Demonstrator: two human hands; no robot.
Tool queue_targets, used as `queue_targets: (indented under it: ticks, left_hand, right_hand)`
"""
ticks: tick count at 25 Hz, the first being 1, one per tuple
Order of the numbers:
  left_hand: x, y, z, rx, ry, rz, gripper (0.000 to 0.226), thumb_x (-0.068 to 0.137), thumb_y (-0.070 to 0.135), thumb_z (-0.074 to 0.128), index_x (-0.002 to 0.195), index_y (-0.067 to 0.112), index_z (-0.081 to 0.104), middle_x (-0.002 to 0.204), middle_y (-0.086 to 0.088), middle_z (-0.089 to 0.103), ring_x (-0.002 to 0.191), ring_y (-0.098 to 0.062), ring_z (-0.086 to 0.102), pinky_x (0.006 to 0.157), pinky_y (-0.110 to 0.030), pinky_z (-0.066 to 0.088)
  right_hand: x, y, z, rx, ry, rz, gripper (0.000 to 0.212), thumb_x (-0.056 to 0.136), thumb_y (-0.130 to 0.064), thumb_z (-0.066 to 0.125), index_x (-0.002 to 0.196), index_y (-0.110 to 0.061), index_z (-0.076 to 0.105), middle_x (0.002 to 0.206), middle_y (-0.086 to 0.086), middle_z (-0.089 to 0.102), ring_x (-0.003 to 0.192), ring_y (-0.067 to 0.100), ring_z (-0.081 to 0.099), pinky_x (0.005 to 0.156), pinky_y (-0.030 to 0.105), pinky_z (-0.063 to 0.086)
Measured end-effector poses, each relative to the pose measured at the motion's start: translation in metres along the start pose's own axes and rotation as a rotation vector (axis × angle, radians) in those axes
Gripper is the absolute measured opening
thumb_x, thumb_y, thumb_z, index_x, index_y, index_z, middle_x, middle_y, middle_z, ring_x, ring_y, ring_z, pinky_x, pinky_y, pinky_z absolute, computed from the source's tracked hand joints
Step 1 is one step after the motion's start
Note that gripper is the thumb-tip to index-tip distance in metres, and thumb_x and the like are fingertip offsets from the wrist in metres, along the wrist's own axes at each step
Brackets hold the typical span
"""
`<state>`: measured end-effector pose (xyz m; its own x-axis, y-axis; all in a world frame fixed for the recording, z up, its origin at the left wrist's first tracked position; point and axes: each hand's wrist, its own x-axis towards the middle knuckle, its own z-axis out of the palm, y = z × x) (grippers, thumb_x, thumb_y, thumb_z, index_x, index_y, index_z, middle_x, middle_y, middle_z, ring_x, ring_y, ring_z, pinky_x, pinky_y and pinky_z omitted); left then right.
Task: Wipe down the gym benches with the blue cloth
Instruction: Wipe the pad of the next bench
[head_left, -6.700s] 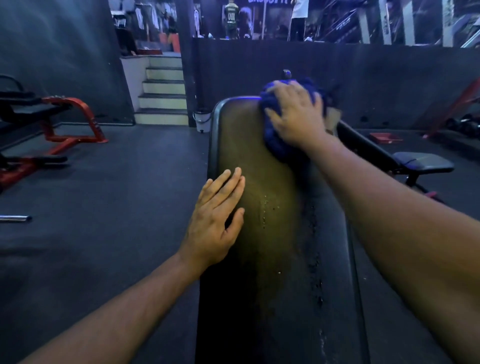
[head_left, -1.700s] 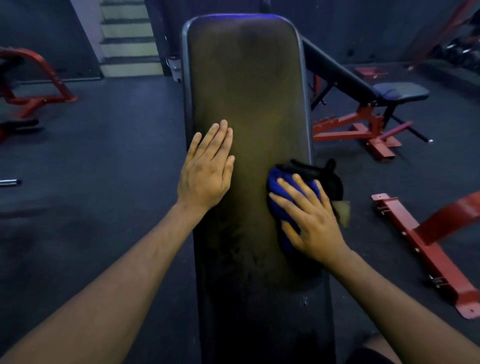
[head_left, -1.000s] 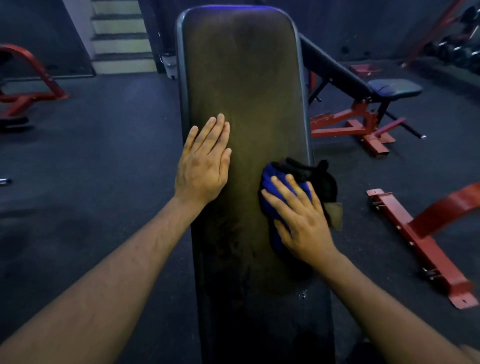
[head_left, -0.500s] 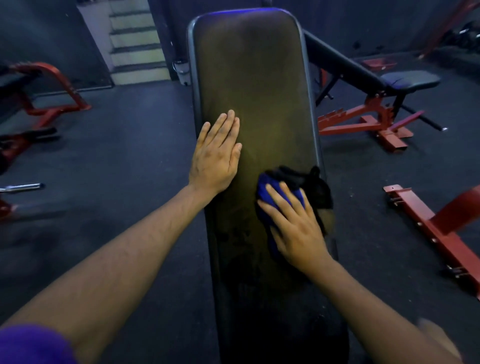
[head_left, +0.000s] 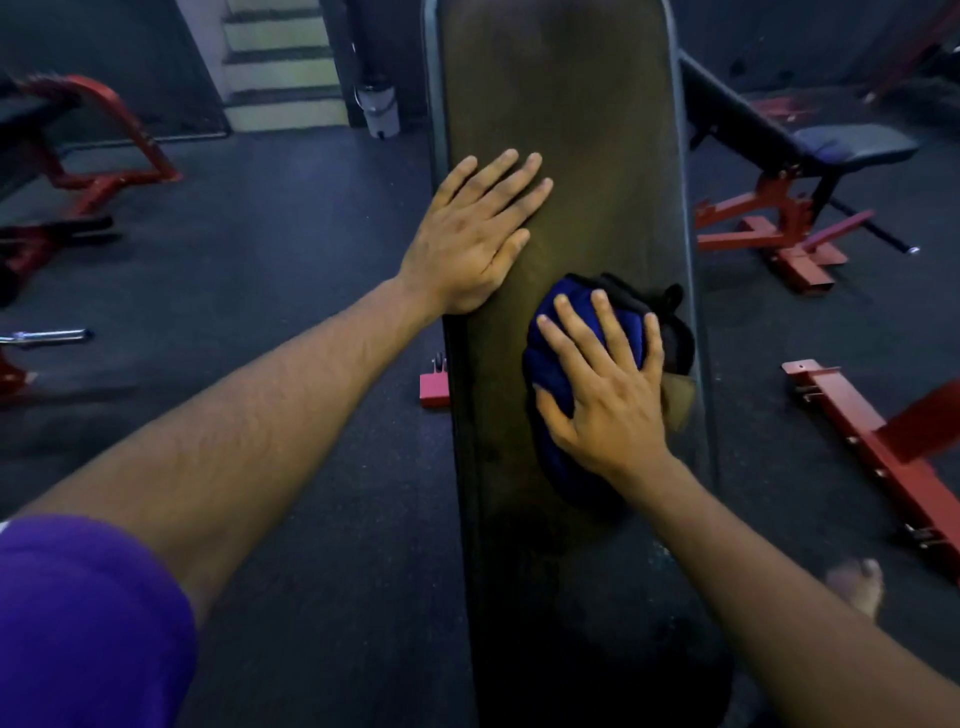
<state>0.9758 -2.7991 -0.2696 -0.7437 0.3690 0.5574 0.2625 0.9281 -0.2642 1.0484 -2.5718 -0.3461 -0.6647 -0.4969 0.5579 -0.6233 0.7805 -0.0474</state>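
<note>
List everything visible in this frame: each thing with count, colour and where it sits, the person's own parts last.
bench pad: one, dark, centre, running away from the camera
blue cloth: one, bunched, on the pad's right half under the right hand
second bench: one, dark pads on a red frame, right background
red frame bar: one, on the floor at right
red machine: one, left background
chrome bar: one, left floor
bucket: one, pale, by the stairs
stairs: one flight, pale, top left
left hand: flat on the pad's left edge
right hand: fingers spread, pressing the cloth
purple sleeve: bottom left
</note>
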Motion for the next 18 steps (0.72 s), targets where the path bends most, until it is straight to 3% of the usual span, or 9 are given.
queue_targets:
  ticks: [3,5,8,11,14,16,18]
  left_hand:
    - [0.004,-0.003,0.003,-0.023,0.043,0.008,0.053,0.106,0.034,0.033,0.158,0.023,0.037,0.166,0.0,0.032,0.155,-0.02,0.024,0.126,-0.044,0.014]
    - [0.002,-0.004,0.001,-0.028,0.02,0.01,0.054,0.107,0.036,0.032,0.159,0.023,0.034,0.167,0.001,0.028,0.156,-0.02,0.022,0.127,-0.045,0.012]
    - [0.0,0.001,0.0,-0.003,-0.028,0.003,0.055,0.108,0.039,0.027,0.161,0.023,0.029,0.169,0.0,0.023,0.157,-0.021,0.016,0.128,-0.045,0.008]
    - [0.007,-0.003,-0.006,0.002,-0.019,0.018,0.053,0.108,0.039,0.028,0.158,0.024,0.036,0.166,0.001,0.031,0.153,-0.022,0.028,0.123,-0.044,0.019]
    - [0.025,-0.014,-0.015,-0.015,0.002,0.077,0.044,0.106,0.036,0.036,0.145,0.027,0.053,0.152,0.002,0.05,0.132,-0.025,0.05,0.108,-0.042,0.032]
    - [0.028,-0.014,-0.01,-0.038,0.05,0.059,0.041,0.105,0.032,0.04,0.143,0.028,0.056,0.151,0.005,0.051,0.136,-0.023,0.049,0.113,-0.041,0.029]
    - [0.027,-0.018,-0.005,-0.041,0.053,0.081,0.044,0.107,0.03,0.038,0.15,0.027,0.05,0.158,0.005,0.045,0.148,-0.019,0.038,0.124,-0.042,0.018]
  right_hand:
    - [0.004,-0.049,0.014,0.022,0.018,-0.004,0.063,0.087,-0.041,0.053,0.147,-0.022,0.046,0.159,-0.002,0.034,0.152,0.024,0.018,0.117,0.065,0.01]
    - [-0.022,-0.073,0.019,0.081,-0.042,-0.187,0.062,0.087,-0.039,0.057,0.145,-0.022,0.049,0.158,-0.001,0.036,0.151,0.024,0.021,0.118,0.064,0.011]
    - [-0.061,-0.048,0.013,0.032,-0.152,-0.431,0.064,0.087,-0.039,0.057,0.148,-0.025,0.045,0.16,-0.001,0.033,0.151,0.022,0.02,0.119,0.06,0.015]
    - [-0.052,0.003,0.003,0.038,-0.086,-0.293,0.061,0.087,-0.035,0.056,0.146,-0.023,0.047,0.159,0.0,0.035,0.151,0.023,0.021,0.12,0.057,0.014]
    - [0.006,0.006,0.004,0.051,0.022,-0.076,0.054,0.09,-0.033,0.054,0.143,-0.021,0.051,0.157,0.0,0.038,0.15,0.024,0.023,0.12,0.057,0.014]
    - [0.035,-0.025,0.009,0.04,0.027,-0.096,0.056,0.086,-0.033,0.055,0.14,-0.02,0.054,0.155,0.001,0.041,0.149,0.025,0.026,0.119,0.057,0.015]
    - [0.031,-0.05,0.015,0.058,-0.024,-0.242,0.056,0.086,-0.035,0.055,0.14,-0.019,0.054,0.154,0.001,0.043,0.149,0.026,0.026,0.12,0.058,0.014]
